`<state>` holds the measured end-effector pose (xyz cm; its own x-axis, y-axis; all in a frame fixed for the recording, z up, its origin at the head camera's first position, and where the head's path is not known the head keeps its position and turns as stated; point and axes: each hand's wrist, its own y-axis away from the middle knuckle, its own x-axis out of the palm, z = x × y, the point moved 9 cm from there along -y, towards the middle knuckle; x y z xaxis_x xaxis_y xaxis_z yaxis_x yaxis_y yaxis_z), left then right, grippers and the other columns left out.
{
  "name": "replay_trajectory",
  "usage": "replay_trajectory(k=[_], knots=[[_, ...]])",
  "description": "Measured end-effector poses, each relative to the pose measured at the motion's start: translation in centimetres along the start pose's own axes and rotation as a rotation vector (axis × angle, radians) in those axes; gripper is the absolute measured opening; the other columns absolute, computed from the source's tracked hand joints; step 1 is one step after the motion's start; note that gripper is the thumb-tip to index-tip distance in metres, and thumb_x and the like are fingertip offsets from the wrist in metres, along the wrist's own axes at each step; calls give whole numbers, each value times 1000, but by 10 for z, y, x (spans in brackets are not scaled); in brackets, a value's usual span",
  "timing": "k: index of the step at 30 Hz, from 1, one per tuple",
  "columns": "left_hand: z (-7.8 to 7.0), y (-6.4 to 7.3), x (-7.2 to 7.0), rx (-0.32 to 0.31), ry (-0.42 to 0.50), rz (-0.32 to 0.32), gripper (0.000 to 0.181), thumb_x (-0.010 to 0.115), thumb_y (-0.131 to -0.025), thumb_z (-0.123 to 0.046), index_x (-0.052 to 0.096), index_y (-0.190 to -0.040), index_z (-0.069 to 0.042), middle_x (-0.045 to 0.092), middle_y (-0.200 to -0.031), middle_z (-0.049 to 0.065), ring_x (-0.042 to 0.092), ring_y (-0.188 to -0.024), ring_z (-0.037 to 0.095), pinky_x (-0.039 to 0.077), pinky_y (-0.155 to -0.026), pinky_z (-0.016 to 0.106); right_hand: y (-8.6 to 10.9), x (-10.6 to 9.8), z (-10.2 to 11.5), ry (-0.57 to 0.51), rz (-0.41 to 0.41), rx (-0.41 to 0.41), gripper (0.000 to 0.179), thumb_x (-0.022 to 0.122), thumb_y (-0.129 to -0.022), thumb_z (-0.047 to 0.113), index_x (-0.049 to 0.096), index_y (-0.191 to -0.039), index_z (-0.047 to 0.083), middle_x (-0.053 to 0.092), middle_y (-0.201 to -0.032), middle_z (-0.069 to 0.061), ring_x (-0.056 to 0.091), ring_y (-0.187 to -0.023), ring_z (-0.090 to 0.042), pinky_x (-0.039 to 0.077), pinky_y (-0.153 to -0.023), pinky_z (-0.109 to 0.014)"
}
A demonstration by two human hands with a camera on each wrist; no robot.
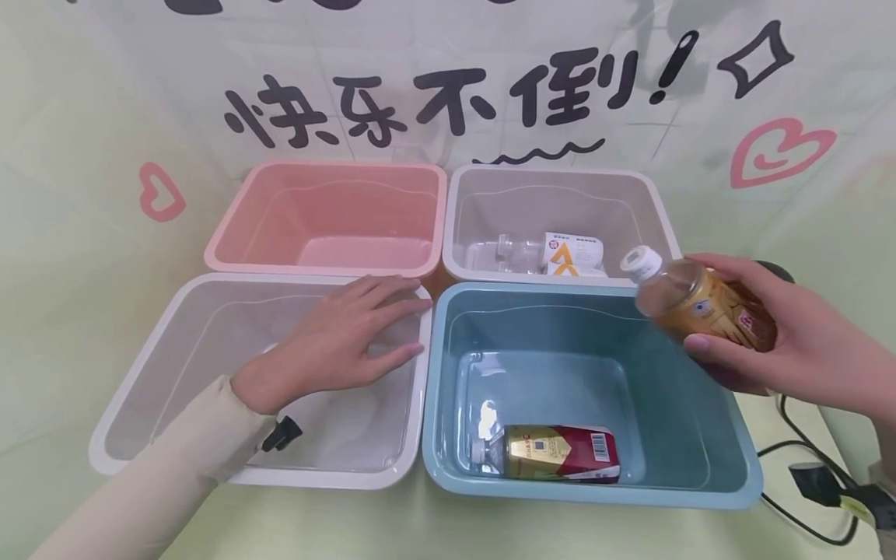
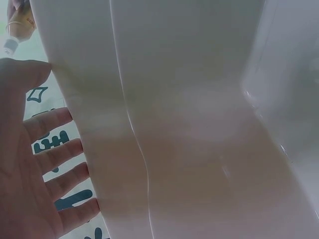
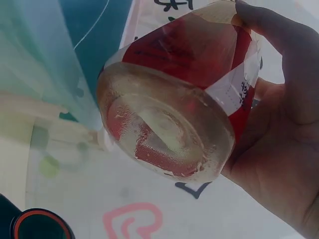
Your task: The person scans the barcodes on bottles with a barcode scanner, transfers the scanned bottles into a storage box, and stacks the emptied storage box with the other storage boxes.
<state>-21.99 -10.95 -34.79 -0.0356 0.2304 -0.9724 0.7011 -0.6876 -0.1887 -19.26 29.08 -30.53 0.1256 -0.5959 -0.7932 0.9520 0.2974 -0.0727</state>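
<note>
My right hand (image 1: 798, 334) grips a drink bottle (image 1: 693, 299) with a white cap and a brown-gold label, tilted cap up and left, over the right side of the blue bin (image 1: 591, 498). In the right wrist view, the bottle's clear base (image 3: 159, 129) faces the camera, below a red and white part of the label. My left hand (image 1: 343, 334) reaches over the front-left whitish bin (image 1: 308, 478), its fingers spread and fingertips right at the bin's right rim. Inside the blue bin, a bottle (image 1: 560, 453) with a gold and red label lies on its side.
Behind stand a pink bin (image 1: 329, 268) and a light grey bin (image 1: 483, 175). Clear bottles (image 1: 570, 253) with white and orange labels lie in the grey one. Black cables (image 1: 805, 443) run along the right side. A printed white sheet (image 1: 392, 47) forms the backdrop.
</note>
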Motion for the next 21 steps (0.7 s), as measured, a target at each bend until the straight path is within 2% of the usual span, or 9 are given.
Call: replay_trajectory(k=[1,8,13,21], knots=[[0,0,0,-3,0,1,57,64,-100,-55,63,-148,-24,55,-157,3,49,-148,26,46,-122,52,1,-1,-4,-21,-7,14,92,87,-86,4,40,-160,33,54,-119,5,56,-95,-9,61,-56,-25],[0,1,-1,-9,-6,0,57,64,-100,-56,63,-148,-25,56,-157,2,49,-148,26,47,-121,51,12,-8,-23,-131,-56,-43,91,77,-88,-11,36,-163,20,57,-123,12,58,-87,-7,54,-55,-20],[0,1,-1,-8,-5,5,57,64,-100,-55,63,-148,-25,56,-157,2,49,-148,26,45,-123,51,17,-11,-32,-203,-113,-58,92,70,-86,-23,35,-164,13,58,-130,11,64,-86,-5,57,-58,-18],[0,0,-1,-8,-8,3,57,64,-100,-55,63,-148,-25,56,-157,2,50,-148,26,46,-122,51,22,-10,-42,-191,-170,-80,96,68,-85,-25,31,-165,10,56,-133,9,63,-89,-3,61,-57,-18]])
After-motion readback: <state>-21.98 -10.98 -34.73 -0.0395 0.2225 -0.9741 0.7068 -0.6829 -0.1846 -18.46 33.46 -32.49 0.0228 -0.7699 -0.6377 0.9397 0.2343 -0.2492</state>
